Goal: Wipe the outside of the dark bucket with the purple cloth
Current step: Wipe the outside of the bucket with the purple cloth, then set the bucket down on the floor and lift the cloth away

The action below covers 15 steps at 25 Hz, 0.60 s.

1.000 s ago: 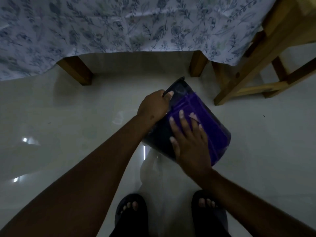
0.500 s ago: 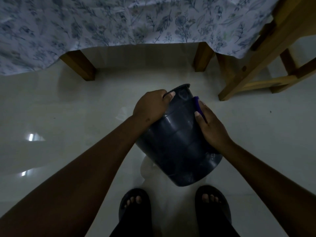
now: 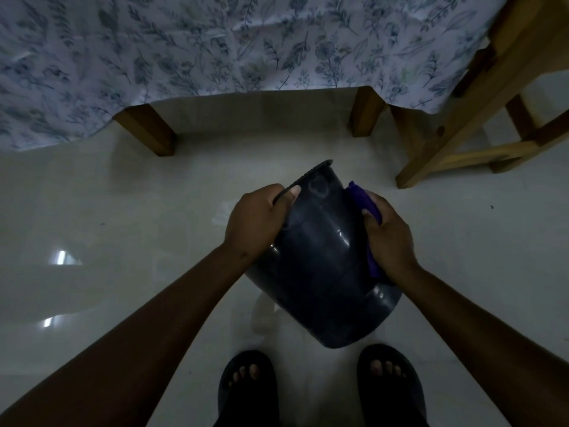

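From the head camera, the dark bucket [image 3: 320, 260] is held tilted in the air above the pale floor [image 3: 123, 229], its mouth turned away toward the cloth-draped table [image 3: 215, 41] and its base pointing back at the person's sandalled feet [image 3: 249, 383]. The left hand [image 3: 255, 224] is closed over the rim, thumb laid on the outer wall and the other fingers apparently hooked inside (they are hidden, so that is a guess). The right hand [image 3: 389, 238] is curled around the purple cloth [image 3: 366, 211], pressing it flat against the bucket's right flank; only a strip of the cloth shows between palm and wall. The bucket looks like light, stiff plastic with a glossy, likely slippery skin, so the rim is the sound place to grip while the smooth sides are left for the cloth. The cloth is soft and folds to the curve. A wooden stool [image 3: 462, 124] stands well apart at upper right.
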Each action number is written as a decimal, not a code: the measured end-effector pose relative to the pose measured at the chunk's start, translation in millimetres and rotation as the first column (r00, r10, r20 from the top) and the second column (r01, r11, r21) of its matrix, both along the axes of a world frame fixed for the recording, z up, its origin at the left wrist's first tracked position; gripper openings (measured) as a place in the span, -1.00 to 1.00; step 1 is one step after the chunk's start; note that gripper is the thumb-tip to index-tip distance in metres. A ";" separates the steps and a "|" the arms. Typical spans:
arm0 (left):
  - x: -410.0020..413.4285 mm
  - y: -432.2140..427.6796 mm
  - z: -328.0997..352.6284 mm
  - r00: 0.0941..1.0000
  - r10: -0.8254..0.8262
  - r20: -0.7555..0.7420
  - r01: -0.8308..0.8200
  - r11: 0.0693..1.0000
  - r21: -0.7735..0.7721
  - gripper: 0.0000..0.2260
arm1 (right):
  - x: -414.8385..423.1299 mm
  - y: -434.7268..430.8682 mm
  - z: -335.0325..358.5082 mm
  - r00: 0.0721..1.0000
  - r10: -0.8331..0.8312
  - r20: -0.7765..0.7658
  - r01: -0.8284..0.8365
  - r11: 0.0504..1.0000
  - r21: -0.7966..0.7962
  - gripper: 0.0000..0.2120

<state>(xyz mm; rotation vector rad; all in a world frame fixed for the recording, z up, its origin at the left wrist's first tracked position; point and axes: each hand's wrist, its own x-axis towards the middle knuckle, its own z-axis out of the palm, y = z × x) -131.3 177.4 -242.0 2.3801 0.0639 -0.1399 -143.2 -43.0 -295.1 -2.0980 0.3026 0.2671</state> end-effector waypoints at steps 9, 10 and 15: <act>-12.7 32.8 56.3 0.904 -0.410 0.123 0.348 0.871 0.346 -0.66 | 29.6 11.5 68.1 0.946 -0.177 0.272 0.110 0.964 0.244 -0.66; -15.6 34.2 56.1 0.894 -0.428 0.132 0.353 0.854 0.382 -0.66 | 33.3 11.7 73.4 0.942 -0.179 0.285 0.106 0.961 0.255 -0.65; -27.4 32.9 35.1 0.784 -0.589 0.195 0.407 0.726 0.555 -0.81 | 35.0 -2.9 79.6 0.943 -0.172 0.286 0.104 0.966 0.237 -0.63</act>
